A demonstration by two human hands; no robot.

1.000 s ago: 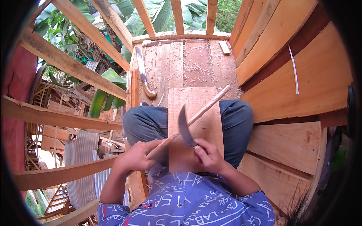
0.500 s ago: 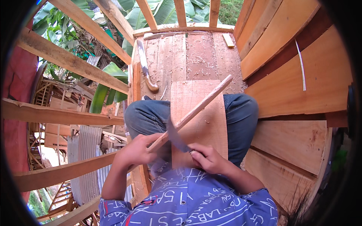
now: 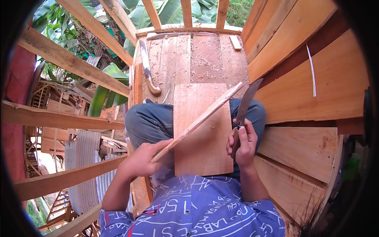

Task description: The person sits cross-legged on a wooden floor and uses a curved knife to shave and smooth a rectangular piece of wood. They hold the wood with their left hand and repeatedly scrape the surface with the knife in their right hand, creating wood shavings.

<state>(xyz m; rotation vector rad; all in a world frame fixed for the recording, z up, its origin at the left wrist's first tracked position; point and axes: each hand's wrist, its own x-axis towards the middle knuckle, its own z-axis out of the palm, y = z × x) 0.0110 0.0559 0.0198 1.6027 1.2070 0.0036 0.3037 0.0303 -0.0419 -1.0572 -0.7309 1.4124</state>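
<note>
My left hand (image 3: pixel 147 158) is closed round the near end of a long whittled wooden stick (image 3: pixel 201 118). The stick slants up and to the right across a flat wooden board (image 3: pixel 205 158) that lies over my lap. To the right of the board, my right hand (image 3: pixel 243 142) grips the dark handle of a knife (image 3: pixel 249 96). Its broad, curved blade points up, away from me, beside the stick's far end and apart from it. Part of the handle is hidden by my fingers.
A machete (image 3: pixel 147 65) with a brown handle lies on the shaving-strewn plank floor (image 3: pixel 181 59) at the far left. A small wood block (image 3: pixel 235 42) rests at the far right. Wooden slats (image 3: pixel 75 65) stand to the left, wooden panels (image 3: pixel 304 91) to the right.
My right hand has drawn the knife off the stick and moved right, turning the blade from pointing up-left to pointing up-right. The left hand still holds the stick in nearly the same place.
</note>
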